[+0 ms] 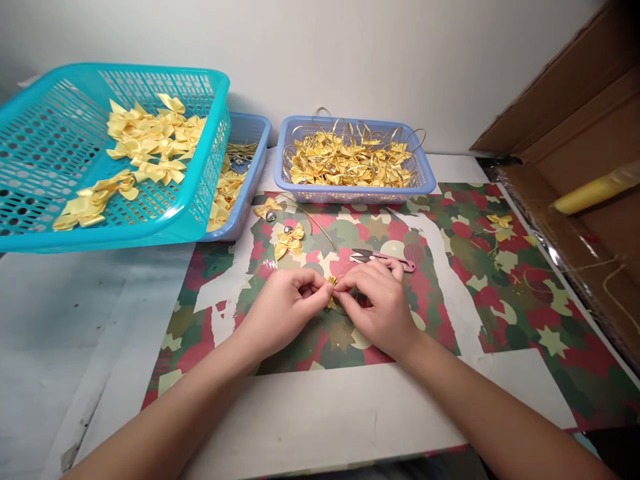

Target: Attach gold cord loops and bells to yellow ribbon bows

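My left hand (284,308) and my right hand (376,301) meet at the middle of the table, fingers pinched together on a small yellow ribbon bow (333,288) held between them. Most of that bow is hidden by my fingertips. Just behind my right hand lies a pair of pink-handled thread snips (383,257). Two finished yellow bows (289,241) with small bells and a gold loop of wire lie on the patterned paper behind my left hand.
A turquoise basket (165,223) of plain yellow bows sits tilted at the left over a blue basket (253,143). Another blue basket (350,195) of gold-looped bows stands at the back. Camouflage-patterned paper (500,293) covers the table. A cardboard box (575,120) is at the right.
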Demonstrator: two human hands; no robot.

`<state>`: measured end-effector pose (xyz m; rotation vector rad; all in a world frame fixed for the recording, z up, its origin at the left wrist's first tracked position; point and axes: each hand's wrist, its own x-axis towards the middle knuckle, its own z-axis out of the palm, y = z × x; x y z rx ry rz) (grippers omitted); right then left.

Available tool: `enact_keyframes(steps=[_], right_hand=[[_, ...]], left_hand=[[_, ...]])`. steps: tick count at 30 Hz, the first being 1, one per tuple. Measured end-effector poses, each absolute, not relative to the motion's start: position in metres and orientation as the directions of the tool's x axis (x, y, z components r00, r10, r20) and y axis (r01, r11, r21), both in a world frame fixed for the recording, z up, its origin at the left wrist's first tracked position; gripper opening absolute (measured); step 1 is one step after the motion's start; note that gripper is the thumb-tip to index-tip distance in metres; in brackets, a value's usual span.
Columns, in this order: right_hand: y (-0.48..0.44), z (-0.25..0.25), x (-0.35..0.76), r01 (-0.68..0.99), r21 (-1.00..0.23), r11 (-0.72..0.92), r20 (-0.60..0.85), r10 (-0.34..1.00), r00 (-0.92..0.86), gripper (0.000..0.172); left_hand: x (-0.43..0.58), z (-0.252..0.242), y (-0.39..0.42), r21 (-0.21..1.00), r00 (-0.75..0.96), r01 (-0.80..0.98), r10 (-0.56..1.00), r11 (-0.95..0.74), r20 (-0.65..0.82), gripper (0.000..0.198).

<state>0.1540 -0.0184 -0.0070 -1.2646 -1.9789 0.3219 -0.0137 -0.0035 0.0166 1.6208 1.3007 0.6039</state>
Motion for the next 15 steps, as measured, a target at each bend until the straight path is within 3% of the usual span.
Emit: enact_keyframes(steps=[4, 15], right_hand=[[-0.0188, -0.0081, 0.1555, 0.678, -0.576, 0.457, 0.382, 0.884, -0.271, 0.015], [-0.0182, -0.0081, 0.1619, 0.666, -0.594, 0.451, 0.344, 0.891, -0.297, 0.016]], left_hand=[[-0.0143, 0.0143, -0.0036, 0.862, 0.327, 0.505, 0.934, -0.046, -0.142, 0.024], [-0.0106, 0.0085, -0.0055, 0.731, 0.348, 0.602, 0.929, -0.321, 0.122, 0.02]])
